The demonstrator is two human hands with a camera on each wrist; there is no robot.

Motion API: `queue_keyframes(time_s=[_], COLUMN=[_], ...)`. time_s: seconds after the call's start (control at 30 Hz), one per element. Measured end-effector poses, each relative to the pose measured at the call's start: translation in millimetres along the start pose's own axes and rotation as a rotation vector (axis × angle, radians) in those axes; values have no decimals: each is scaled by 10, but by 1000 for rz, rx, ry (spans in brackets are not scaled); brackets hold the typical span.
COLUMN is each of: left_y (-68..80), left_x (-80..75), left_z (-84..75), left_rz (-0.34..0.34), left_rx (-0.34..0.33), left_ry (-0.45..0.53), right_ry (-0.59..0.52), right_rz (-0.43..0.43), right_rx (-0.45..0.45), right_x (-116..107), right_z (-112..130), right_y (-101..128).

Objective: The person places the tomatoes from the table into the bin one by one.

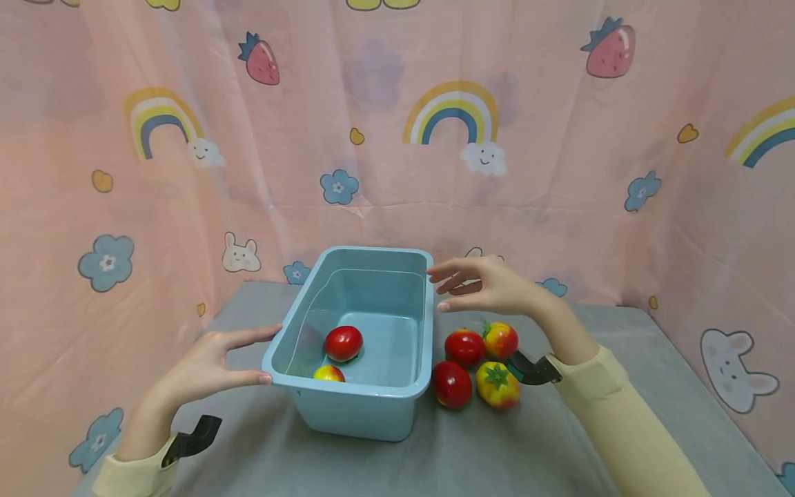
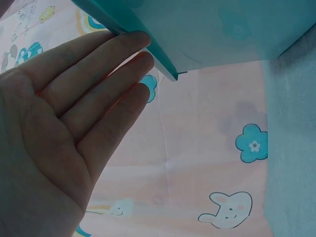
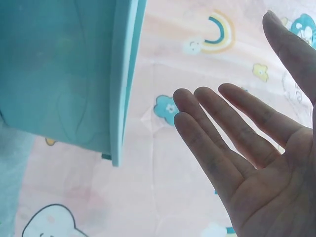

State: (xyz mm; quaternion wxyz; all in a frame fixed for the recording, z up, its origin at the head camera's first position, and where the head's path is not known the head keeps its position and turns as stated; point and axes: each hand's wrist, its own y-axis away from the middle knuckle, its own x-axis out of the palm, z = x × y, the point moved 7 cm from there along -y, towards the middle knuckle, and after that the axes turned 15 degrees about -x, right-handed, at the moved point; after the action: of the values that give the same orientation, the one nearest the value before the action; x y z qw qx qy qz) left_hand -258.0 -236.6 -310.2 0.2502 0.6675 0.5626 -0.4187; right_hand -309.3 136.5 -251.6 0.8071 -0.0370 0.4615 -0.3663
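A light blue plastic bin [image 1: 352,413] stands on the grey table, holding a red tomato-like fruit [image 1: 344,343] and a yellow-and-red fruit [image 1: 328,373]. My left hand [image 1: 208,366] is at its left rim, thumb and fingers extended with the tips right at the edge. In the left wrist view, the straight fingers [image 2: 106,81] reach up under the lip. My right hand [image 1: 487,284] hovers by the far right rim, fingers loosely extended and holding nothing. The right wrist view has a gap between its fingertips [image 3: 183,121] and the bin wall [image 3: 59,74].
Right of the bin, two glossy red fruits [image 1: 452,384] lie close to two red-and-yellow ones with green tops [image 1: 498,385]. A pink patterned curtain [image 1: 385,193] hangs behind and beside the grey table [image 1: 522,455]. Dark wrist mounts [image 1: 197,436] stick out from both sleeves.
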Motion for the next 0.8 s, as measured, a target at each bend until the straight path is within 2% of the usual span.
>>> queue_keyframes(time_s=[0.53, 0.8], left_y=[5, 13], left_x=[11, 17], left_z=[-4, -9], left_rz=[9, 5], left_rx=[6, 12], left_ry=[34, 35], right_ry=[-2, -21], right_rz=[-60, -63], right_rx=[4, 49], right_x=[25, 73], right_z=[-221, -356], right_y=[352, 480])
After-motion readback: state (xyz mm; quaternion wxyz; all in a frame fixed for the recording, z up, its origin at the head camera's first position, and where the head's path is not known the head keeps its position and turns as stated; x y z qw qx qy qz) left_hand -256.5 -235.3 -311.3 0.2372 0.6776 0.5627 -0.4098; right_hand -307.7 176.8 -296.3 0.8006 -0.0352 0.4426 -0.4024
